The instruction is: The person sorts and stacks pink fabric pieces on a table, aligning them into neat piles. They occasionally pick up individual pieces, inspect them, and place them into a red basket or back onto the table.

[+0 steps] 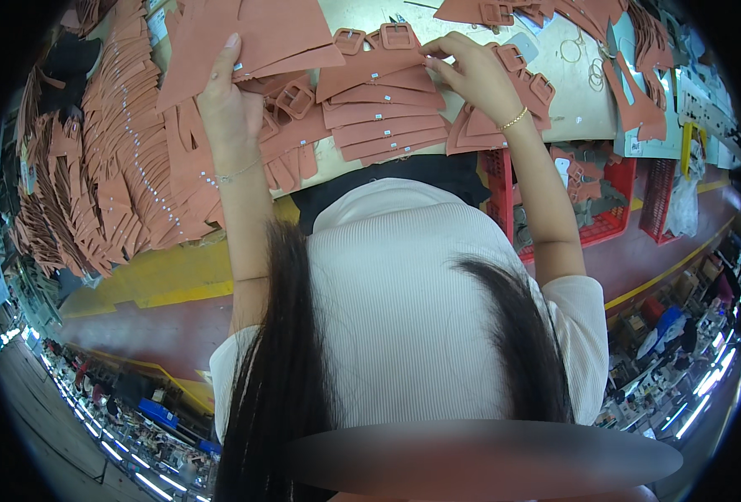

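Note:
My left hand (230,105) is closed on flat terracotta leather panels (257,38), its thumb lying on top near a small white label. The panels are raised at the upper left and partly hide the pieces below. In front of me lies a fanned stack of terracotta leather pieces (383,113), each with a small label. Covered buckles (397,36) sit at the stack's far edge. My right hand (475,74) has its thumb and fingertips pinched at the right corner of the top leather piece (370,71). More buckled pieces (525,88) lie beneath and beside that hand.
Long overlapping rows of terracotta leather pieces (119,125) cover the table's left side. Scissors (610,42) and wire-like rings (571,50) lie to the right. A red plastic crate (617,201) holding cut parts stands below the table's right edge.

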The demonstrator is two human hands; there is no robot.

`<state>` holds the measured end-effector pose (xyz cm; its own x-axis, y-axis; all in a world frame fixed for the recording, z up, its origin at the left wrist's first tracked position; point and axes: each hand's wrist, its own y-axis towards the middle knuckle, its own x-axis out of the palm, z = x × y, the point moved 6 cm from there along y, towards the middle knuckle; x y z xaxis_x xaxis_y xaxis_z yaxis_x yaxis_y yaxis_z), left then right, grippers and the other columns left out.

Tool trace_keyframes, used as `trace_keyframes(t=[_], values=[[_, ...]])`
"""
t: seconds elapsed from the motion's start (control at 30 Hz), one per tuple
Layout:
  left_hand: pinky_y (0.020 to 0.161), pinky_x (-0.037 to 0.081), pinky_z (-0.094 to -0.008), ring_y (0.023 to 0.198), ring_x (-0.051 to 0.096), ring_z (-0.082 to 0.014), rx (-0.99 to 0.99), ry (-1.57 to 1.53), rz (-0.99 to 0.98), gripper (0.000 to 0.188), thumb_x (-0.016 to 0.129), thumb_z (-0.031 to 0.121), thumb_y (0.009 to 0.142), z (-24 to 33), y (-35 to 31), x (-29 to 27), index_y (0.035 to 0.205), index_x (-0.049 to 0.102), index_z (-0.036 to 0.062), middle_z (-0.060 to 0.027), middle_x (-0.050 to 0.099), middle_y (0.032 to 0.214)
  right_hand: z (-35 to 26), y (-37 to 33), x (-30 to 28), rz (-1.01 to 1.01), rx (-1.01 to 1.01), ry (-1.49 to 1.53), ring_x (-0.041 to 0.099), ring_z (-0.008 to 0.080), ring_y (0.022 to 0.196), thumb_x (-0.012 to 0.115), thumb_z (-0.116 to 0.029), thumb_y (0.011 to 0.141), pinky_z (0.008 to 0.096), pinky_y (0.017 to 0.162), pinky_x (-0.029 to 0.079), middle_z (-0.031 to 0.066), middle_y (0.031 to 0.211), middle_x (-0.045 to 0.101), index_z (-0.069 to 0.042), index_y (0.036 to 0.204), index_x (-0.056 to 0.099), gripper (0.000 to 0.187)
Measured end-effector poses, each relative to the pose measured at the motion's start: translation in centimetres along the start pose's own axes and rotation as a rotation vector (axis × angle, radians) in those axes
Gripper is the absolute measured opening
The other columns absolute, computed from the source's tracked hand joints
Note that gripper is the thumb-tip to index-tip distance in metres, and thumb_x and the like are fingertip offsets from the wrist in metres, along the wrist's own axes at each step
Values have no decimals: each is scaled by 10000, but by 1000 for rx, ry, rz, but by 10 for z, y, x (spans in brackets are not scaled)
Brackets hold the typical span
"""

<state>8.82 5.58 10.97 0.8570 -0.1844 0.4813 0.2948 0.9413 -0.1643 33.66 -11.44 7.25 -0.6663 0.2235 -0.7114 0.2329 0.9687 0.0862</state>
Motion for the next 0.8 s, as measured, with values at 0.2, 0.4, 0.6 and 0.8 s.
trace_keyframes(t=[0.2,0.4,0.6,0.8], values=[[860,575,-416,1027,658,-242,-33,0,-5,319,581,96,928,-8,-3,-1,1222,546,-22,-135,640,1160,-11,-32,19,-63,-49,-95,598,313,856,603,-156,875,404,762,494,109,885,592,-92,1017,665,167],[840,586,-413,1008,665,-251,-106,7,-27,324,583,98,925,-14,-6,-1,1222,540,-24,-144,638,1157,-20,-64,36,-25,-57,-132,588,303,847,595,-77,851,415,749,486,116,873,566,-115,1128,659,287],[817,595,-413,998,668,-251,-93,16,-63,331,582,90,924,-14,-8,6,1226,526,-32,-148,635,1155,-26,-92,51,-97,-31,-172,591,272,883,593,-62,834,395,779,468,85,909,566,-135,1199,640,375],[794,602,-407,998,668,-247,-131,13,-37,327,586,84,921,-17,-10,10,1225,531,-26,-142,636,1154,-27,-104,56,-116,-11,-190,589,260,897,591,-70,833,388,786,462,78,909,560,-137,1189,642,366]])
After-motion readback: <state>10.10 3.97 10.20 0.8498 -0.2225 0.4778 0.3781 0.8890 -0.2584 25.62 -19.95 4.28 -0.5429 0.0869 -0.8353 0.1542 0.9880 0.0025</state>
